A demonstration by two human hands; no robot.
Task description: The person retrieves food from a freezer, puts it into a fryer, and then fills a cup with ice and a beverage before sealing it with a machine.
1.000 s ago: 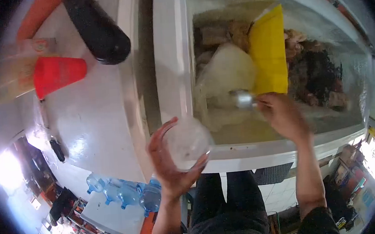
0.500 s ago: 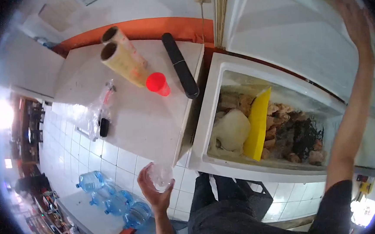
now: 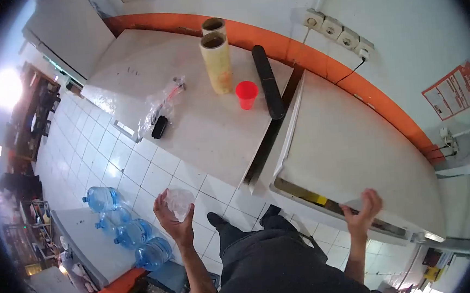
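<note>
My left hand [image 3: 175,218] is closed around a clear, whitish lump [image 3: 179,203] that looks like ice, held up over the tiled floor. At the front edge of the chest freezer's white lid [image 3: 349,138], my right hand [image 3: 364,213] grips with the thumb at the rim and the fingers bent over the top. The lid is nearly down on the freezer [image 3: 326,208]. Through the narrow gap left along the front, a bit of a yellow sheet [image 3: 319,199] shows; the rest of the contents is hidden.
Left of the freezer, a white surface [image 3: 202,143] carries cardboard-cored rolls [image 3: 217,66], a red cup [image 3: 246,95], a long black case [image 3: 268,81] and a clear plastic bag [image 3: 159,111]. Several blue water bottles [image 3: 135,233] stand at lower left. Sockets [image 3: 341,34] line the wall.
The freezer lid has swung down from raised to almost closed, my right hand coming down with it. My left hand still holds the clear lump. The view has turned.
</note>
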